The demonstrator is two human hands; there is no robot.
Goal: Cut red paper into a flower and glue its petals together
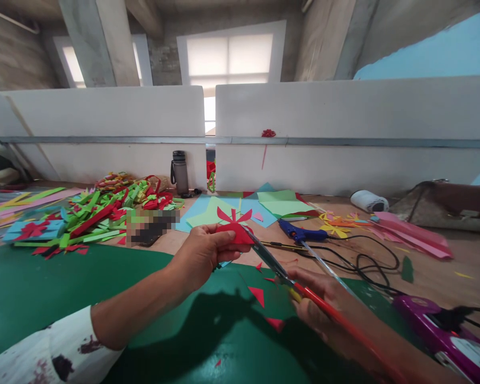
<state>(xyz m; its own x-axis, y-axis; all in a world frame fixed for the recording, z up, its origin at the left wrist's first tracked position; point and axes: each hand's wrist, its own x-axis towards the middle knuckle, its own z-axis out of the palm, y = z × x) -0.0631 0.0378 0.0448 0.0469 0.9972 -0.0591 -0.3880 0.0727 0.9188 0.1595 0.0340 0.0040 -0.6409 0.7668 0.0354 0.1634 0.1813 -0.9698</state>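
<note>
My left hand (200, 253) pinches a folded piece of red paper (230, 234) between thumb and fingers; thin curved petal-like strips stand up from its top. My right hand (318, 298) is wrapped round a pair of scissors (269, 260) with long metal blades and a red and yellow handle. The blade tips meet the right edge of the red paper; whether they are cutting into it cannot be made out. Red paper scraps (257, 295) lie below on the green mat (156, 314).
A blue glue gun (302, 233) with a black cord lies behind my right hand. At right sits a purple device (436, 330). Green and red paper strips (100, 210) are heaped at left, beside a dark bottle (180, 173). Coloured sheets (280, 202) lie at the back, below white panels (344, 117).
</note>
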